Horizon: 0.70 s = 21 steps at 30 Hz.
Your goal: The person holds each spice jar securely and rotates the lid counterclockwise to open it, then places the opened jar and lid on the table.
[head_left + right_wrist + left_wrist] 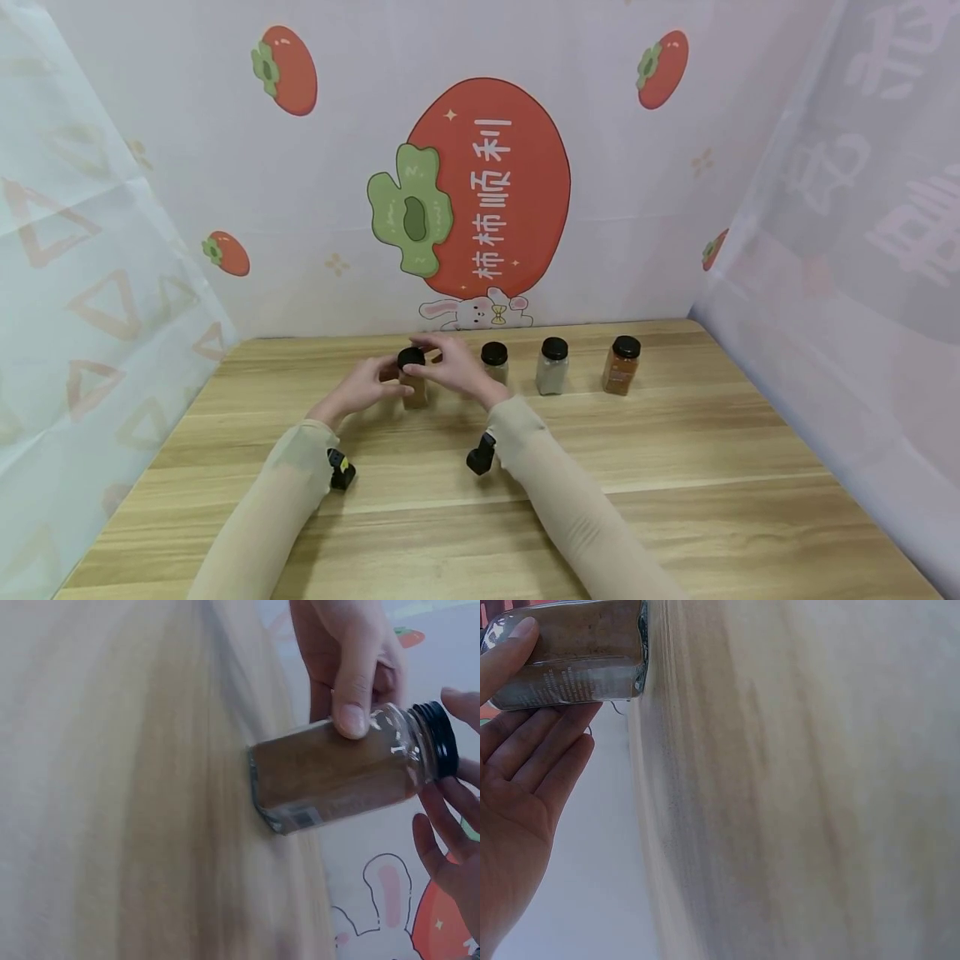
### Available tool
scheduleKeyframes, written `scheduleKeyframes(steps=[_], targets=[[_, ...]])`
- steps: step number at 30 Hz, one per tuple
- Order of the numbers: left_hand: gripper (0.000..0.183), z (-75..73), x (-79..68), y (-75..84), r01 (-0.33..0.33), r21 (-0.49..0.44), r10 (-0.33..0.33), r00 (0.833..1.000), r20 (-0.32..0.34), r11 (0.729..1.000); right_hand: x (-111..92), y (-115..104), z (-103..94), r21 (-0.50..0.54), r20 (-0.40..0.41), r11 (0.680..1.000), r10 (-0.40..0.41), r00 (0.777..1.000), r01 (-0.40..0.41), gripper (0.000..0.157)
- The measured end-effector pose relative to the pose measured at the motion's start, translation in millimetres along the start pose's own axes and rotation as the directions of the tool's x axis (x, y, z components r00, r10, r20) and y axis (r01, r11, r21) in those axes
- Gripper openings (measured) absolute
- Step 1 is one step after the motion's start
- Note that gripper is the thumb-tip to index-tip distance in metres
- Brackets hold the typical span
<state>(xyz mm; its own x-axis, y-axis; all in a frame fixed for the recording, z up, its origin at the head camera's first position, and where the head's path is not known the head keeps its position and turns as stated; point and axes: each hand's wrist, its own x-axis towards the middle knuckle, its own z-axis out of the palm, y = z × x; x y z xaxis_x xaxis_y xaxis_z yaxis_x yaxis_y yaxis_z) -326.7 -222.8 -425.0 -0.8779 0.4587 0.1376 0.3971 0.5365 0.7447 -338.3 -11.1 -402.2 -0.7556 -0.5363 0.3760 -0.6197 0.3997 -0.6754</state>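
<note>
The left hand [360,387] lies just left of the brown-powder spice jar [416,393] and holds its clear glass body, thumb [514,652] pressed on the near face and the other fingers reaching round behind. The spice jar itself sits between the two hands at the back of the wooden table [405,533], its long axis upright or nearly so, black screw cap [410,356] uppermost; whether its base touches the tabletop, I cannot tell. At the jar's upper right, the right hand [456,364] arches over, its fingers spread loosely about the cap, lower digits at the rim and one upper digit a little apart in the right wrist view; how firmly any of them touch, I cannot tell. So the left hand is nearer the body, the right nearer the cap. Right of that jar stand a black-capped jar [495,357] partly hidden by the right hand, then a pale-powder jar [552,375], and, farthest from it, an orange-red seasoning jar [621,373].
</note>
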Motion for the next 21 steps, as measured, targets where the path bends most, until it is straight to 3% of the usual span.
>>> scheduleKeyframes(steps=[2,11,21], targets=[[0.054,1.0,1.2,-3.2,0.005,0.004,-0.005,1.000,-0.004,1.000,-1,0,3.9,-0.025,-0.044,1.000,0.000,0.999,-0.001,0.056],[0.046,-4.2,-10.0,31.6,-0.003,0.014,0.003,1.000,0.004,1.000,-1,-5,20.3,-0.062,-0.199,0.997,0.024,0.980,-0.037,0.056],[0.047,2.6,0.6,-1.6,0.004,0.014,-0.004,1.000,-0.021,1.000,-2,-12,24.3,-0.058,-0.251,0.995,0.069,0.966,-0.086,0.049]])
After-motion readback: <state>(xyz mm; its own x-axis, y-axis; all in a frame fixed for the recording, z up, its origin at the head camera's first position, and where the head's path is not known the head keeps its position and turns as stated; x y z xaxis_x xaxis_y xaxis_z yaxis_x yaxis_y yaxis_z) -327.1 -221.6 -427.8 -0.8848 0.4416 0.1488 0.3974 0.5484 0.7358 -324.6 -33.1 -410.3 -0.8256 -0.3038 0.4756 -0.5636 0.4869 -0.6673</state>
